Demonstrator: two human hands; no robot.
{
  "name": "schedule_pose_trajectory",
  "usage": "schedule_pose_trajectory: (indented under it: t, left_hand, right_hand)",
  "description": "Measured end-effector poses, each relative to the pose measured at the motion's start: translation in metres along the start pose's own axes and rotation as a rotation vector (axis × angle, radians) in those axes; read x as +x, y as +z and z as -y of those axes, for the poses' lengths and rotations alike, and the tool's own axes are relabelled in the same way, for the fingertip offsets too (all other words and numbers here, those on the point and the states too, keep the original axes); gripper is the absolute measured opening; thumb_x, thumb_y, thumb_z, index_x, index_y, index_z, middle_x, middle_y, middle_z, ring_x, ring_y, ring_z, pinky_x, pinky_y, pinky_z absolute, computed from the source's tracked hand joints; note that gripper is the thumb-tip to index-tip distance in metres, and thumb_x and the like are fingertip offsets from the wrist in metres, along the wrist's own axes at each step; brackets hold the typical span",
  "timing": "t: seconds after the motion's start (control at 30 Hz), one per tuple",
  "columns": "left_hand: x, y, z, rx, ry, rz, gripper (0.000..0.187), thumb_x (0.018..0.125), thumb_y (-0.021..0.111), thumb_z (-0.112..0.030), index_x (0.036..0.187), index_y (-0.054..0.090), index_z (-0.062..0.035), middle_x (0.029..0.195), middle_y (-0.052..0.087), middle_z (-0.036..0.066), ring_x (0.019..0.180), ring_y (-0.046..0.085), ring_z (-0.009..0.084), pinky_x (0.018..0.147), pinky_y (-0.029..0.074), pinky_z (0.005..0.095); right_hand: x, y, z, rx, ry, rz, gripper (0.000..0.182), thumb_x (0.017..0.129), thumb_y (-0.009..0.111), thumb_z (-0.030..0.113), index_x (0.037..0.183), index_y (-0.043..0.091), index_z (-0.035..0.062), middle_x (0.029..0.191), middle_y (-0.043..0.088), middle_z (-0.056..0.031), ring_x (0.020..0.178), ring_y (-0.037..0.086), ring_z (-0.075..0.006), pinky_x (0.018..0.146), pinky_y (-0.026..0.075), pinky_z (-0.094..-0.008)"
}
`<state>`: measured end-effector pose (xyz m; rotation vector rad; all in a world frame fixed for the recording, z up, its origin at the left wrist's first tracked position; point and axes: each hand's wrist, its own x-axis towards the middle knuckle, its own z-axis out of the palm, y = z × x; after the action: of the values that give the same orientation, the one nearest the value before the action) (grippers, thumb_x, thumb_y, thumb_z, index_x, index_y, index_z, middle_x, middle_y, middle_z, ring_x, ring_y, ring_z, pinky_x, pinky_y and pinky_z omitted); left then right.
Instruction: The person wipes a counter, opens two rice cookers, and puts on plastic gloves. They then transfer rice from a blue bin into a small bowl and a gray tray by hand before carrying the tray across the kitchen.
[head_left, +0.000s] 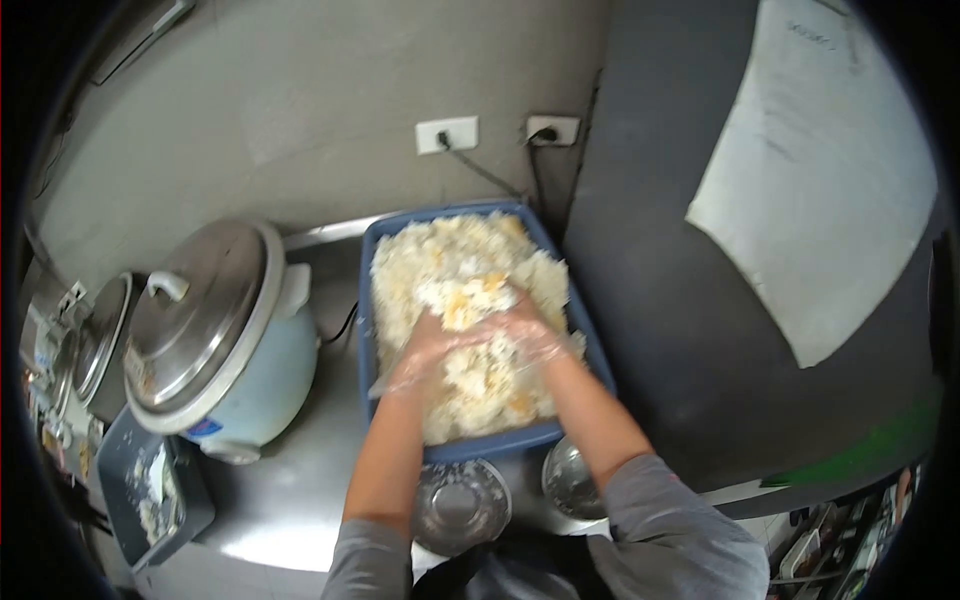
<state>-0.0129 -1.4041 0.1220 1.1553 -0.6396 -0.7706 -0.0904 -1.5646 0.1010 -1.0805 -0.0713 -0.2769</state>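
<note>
A blue plastic tub [598, 372] is heaped with cooked white rice [420, 260], with yellowish patches in it. My left hand [428, 345] and my right hand [522, 322], both in clear plastic gloves, are cupped close together over the tub's middle. Between them they hold up a clump of rice [465, 300] with yellow bits on top. Some of the fingers are hidden under the clump. More loose rice lies just below my wrists inside the tub.
To the left stands a big lidded rice cooker [270, 350], with a grey bin [115, 470] beside it. Two metal bowls, one at the front [460, 505] and another by my right forearm [570, 480], sit near the steel counter's [270, 500] edge. Plugged wall outlets [447, 135] are behind.
</note>
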Motion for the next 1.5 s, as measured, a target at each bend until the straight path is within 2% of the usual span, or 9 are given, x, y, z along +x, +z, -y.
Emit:
schedule_pose_trajectory:
  t: [0.13,0.27,0.5,0.63,0.73,0.93,1.03,1.23,1.5]
  left_hand:
    - [0.012,0.002,0.014,0.218,0.238,0.056,0.068,0.067,0.078,0.000,0.127,0.044,0.0017,0.117,0.058,0.012,0.108,0.057,0.0220,0.089,0.051,0.0331]
    - [0.004,0.010,0.013,0.461,0.285,-0.136,0.074,0.061,0.086,-0.011,0.124,0.048,-0.0001,0.117,0.059,0.011,0.108,0.056,0.0208,0.095,0.044,0.0330]
    - [0.004,-0.002,0.017,0.833,0.260,-0.392,0.047,0.069,0.078,-0.025,0.107,0.061,-0.0020,0.100,0.067,0.013,0.093,0.062,0.0277,0.084,0.049,0.0327]
    - [0.006,-0.018,0.027,1.017,0.343,-0.510,0.042,0.069,0.075,-0.032,0.096,0.066,-0.0017,0.086,0.068,0.014,0.082,0.064,0.0323,0.075,0.051,0.0372]
    - [0.007,-0.024,0.019,1.140,0.220,-0.470,0.039,0.069,0.074,-0.031,0.094,0.066,-0.0027,0.087,0.067,0.014,0.087,0.063,0.0309,0.079,0.050,0.0381]
    - [-0.013,-0.033,0.005,1.388,0.283,-0.505,0.060,0.074,0.070,-0.014,0.128,0.047,-0.0035,0.129,0.049,0.022,0.117,0.050,0.0352,0.097,0.042,0.0362]
    - [-0.020,-0.052,-0.002,0.998,0.218,-0.285,0.080,0.071,0.074,-0.013,0.139,0.033,-0.0015,0.138,0.040,0.022,0.129,0.040,0.0344,0.107,0.032,0.0364]
    - [-0.052,-0.049,-0.029,1.007,0.030,0.123,0.110,0.056,0.085,-0.033,0.143,0.026,-0.0020,0.143,0.033,0.024,0.136,0.025,0.0358,0.112,0.023,0.0387]
    - [-0.087,-0.017,-0.004,1.325,-0.062,0.057,0.123,0.051,0.085,-0.045,0.148,0.016,-0.0119,0.149,0.017,0.023,0.133,0.025,0.0465,0.112,0.025,0.0410]
  right_hand:
    - [0.002,0.013,0.010,-0.486,-0.052,-0.263,0.053,0.080,0.071,0.013,0.125,0.050,-0.0041,0.116,0.059,-0.0080,0.102,0.055,-0.0163,0.091,0.044,-0.0303]
    - [0.022,-0.013,-0.029,-0.220,-0.110,-0.501,0.043,0.086,0.065,0.018,0.124,0.053,0.0004,0.116,0.059,-0.0069,0.103,0.054,-0.0179,0.091,0.043,-0.0303]
    - [0.000,0.025,0.007,-1.244,-0.143,-0.618,0.031,0.091,0.052,0.030,0.112,0.063,0.0095,0.094,0.066,-0.0169,0.087,0.062,-0.0349,0.077,0.048,-0.0422]
    - [0.017,-0.028,-0.026,-0.965,-0.458,-0.333,0.026,0.078,0.065,0.010,0.101,0.059,-0.0009,0.098,0.060,-0.0145,0.087,0.059,-0.0229,0.075,0.047,-0.0353]
    - [0.000,0.008,0.019,-0.989,-0.177,-0.170,0.063,0.068,0.077,0.016,0.123,0.050,0.0041,0.125,0.049,-0.0154,0.112,0.049,-0.0263,0.091,0.043,-0.0341]
    - [-0.032,0.042,0.080,-1.400,0.091,0.238,0.091,0.058,0.086,0.022,0.138,0.042,0.0242,0.147,0.030,-0.0129,0.136,0.027,-0.0303,0.111,0.028,-0.0409]
    - [-0.065,0.058,0.070,-1.542,0.099,0.467,0.094,0.060,0.082,0.019,0.142,0.036,0.0296,0.153,0.013,-0.0155,0.141,0.015,-0.0321,0.116,0.014,-0.0442]
    - [-0.068,0.052,0.011,-1.680,-0.006,0.472,0.073,0.073,0.060,0.006,0.139,0.040,0.0307,0.153,0.014,-0.0181,0.135,0.014,-0.0518,0.112,0.022,-0.0509]
    - [-0.037,0.031,-0.016,-1.810,-0.258,0.282,0.062,0.066,0.060,-0.003,0.125,0.054,0.0146,0.145,0.031,-0.0181,0.131,0.035,-0.0363,0.109,0.033,-0.0388]
